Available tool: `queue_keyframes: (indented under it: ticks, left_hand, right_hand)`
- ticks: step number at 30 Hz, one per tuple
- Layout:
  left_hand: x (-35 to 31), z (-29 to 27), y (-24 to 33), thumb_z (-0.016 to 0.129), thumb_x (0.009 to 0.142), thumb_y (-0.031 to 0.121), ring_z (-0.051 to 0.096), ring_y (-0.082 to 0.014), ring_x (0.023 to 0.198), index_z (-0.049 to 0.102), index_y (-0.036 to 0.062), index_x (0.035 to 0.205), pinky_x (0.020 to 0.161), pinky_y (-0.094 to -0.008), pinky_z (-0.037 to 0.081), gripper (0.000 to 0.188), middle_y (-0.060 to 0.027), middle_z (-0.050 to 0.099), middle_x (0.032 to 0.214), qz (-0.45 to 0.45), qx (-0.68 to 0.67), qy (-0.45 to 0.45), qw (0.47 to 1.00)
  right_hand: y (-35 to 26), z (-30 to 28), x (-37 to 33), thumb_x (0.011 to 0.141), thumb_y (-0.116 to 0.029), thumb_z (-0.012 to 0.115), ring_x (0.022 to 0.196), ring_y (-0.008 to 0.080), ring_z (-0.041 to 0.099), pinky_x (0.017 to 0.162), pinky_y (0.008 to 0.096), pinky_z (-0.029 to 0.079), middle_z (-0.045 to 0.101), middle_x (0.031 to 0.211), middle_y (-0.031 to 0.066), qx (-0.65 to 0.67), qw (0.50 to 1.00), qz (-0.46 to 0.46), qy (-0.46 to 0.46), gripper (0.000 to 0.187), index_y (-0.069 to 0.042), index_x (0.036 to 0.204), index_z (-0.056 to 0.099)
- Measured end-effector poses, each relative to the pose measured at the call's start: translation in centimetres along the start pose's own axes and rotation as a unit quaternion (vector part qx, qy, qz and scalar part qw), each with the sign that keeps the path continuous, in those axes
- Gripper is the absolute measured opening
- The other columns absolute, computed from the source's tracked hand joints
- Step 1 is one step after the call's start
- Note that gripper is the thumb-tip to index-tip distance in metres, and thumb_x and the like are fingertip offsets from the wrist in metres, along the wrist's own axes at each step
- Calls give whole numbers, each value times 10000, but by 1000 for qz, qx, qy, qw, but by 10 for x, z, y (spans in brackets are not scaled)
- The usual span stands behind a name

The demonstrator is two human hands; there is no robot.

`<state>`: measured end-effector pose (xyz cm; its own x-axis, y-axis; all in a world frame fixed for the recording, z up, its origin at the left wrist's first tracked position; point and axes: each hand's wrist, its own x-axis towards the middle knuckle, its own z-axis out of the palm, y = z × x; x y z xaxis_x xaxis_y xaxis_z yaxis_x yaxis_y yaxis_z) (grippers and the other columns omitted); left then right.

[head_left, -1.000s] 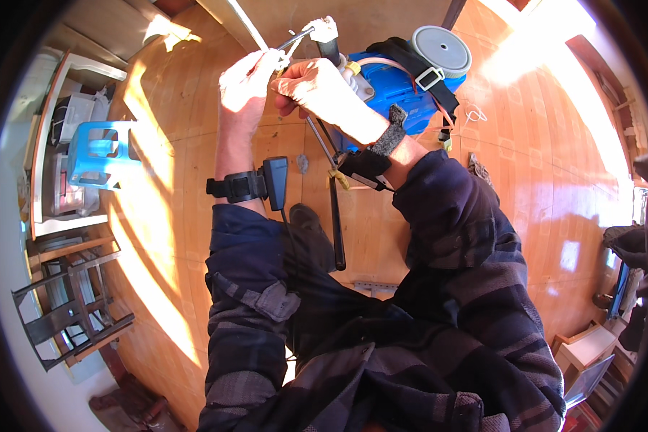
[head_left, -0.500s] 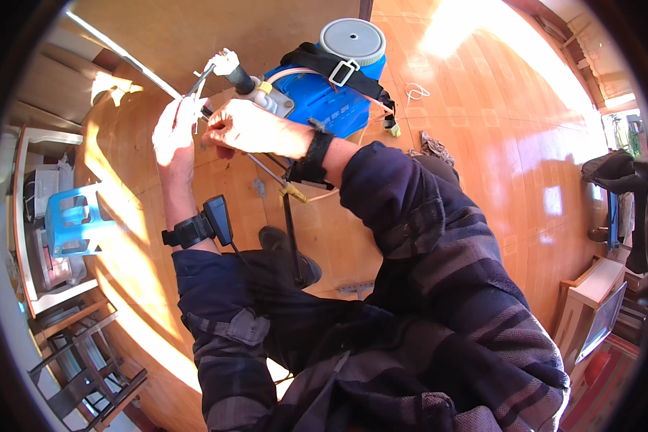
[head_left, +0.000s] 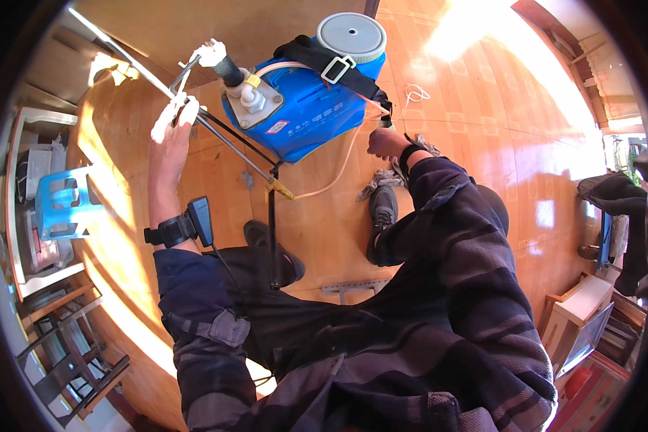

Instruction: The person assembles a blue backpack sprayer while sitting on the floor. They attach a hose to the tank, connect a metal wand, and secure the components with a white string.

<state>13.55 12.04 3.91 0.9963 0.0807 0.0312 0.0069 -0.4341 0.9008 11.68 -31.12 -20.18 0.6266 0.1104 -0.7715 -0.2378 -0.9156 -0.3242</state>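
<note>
A blue backpack sprayer (head_left: 313, 122) with a round grey lid (head_left: 351, 36) and black strap (head_left: 324, 61) stands on the floor ahead. My left hand (head_left: 171, 119) is closed at the metal spray lance (head_left: 126, 54), where the dark bent linkage (head_left: 185, 70) from the pump meets it; the fingers partly hide that joint. From the lance's yellow end (head_left: 280, 189), a pale hose (head_left: 338, 171) curves to the tank. My right hand (head_left: 387, 142) is closed beside the tank's lower right, near the strap end and a crumpled rag (head_left: 383, 180); whatever is in it is hidden.
A black lever (head_left: 273, 237) stands between my feet and the tank. On the left are a blue plastic stool (head_left: 68, 204) and shelving (head_left: 20, 266). A white cord loop (head_left: 416, 93) lies right of the tank. Framed items (head_left: 583, 324) stand at lower right.
My right hand has moved from beside my left hand to the right, near the rag, uncovering the tank's front and pump fitting. My left hand stays at the lance, slightly shifted.
</note>
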Motion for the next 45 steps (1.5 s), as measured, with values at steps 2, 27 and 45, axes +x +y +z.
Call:
queue_keyframes:
  ticks: [2, 27, 45]
  left_hand:
    - [-1, 1, 3, 656, 1042, 297, 630, -136, 1002, 687, -51, 1277, 953, -294, 485, 421, -71, 758, 1047, 0, 59, -14, 998]
    - [-1, 12, 17, 601, 1098, 282, 688, -122, 976, 757, -6, 1105, 913, -269, 496, 328, -49, 790, 1001, -20, 101, -12, 995]
    - [-5, 7, -6, 624, 1067, 418, 529, -121, 779, 778, 52, 1127, 756, -312, 477, 402, -6, 643, 823, 26, 104, -3, 994]
  right_hand:
    - [33, 0, 19, 935, -276, 663, 616, 263, 716, 514, 395, 566, 728, 791, 131, 45, 987, -20, 154, 288, 8, 954, 706]
    - [134, -25, 146, 921, -162, 700, 1053, 227, 712, 920, 346, 543, 740, 1211, 144, 536, 789, 52, 296, 395, 26, 1267, 735]
    - [76, -180, -29, 962, -98, 468, 693, 189, 709, 663, 332, 548, 723, 789, 111, 317, 744, -22, 588, 380, -76, 1172, 785]
